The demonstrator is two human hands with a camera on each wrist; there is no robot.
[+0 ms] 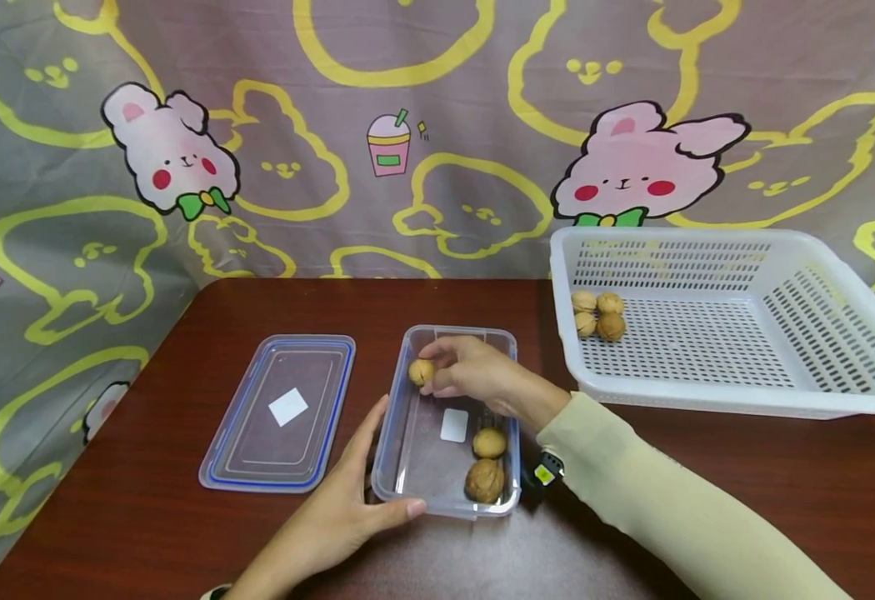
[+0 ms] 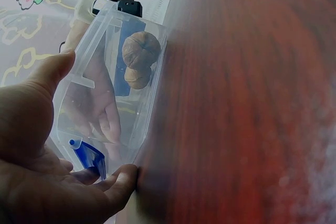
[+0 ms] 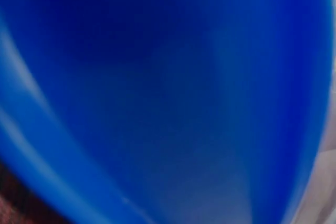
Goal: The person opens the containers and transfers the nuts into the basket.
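A clear plastic food container (image 1: pixel 437 505) stands without its lid on the table. My left hand (image 1: pixel 343 500) grips its near left corner, with the thumb at the near rim and the fingers along the left side. Inside, my right hand (image 1: pixel 471 371) pinches a walnut (image 1: pixel 421 372) by the far left corner, between thumb and fingertips. Two more walnuts, a lighter one (image 1: pixel 489 442) and a darker one (image 1: pixel 485 481), sit in the near right corner. In the left wrist view these walnuts (image 2: pixel 140 50) show through the wall. Blurred blue fills the right wrist view, hiding the right hand there.
The container's lid (image 1: pixel 288 414), with a blue seal, lies flat to the left on the dark red table (image 1: pixel 182 375). At the right stands a white perforated basket (image 1: pixel 707 333) with several walnuts (image 1: pixel 611 327) in its left corner. A patterned cloth (image 1: pixel 437 192) hangs behind.
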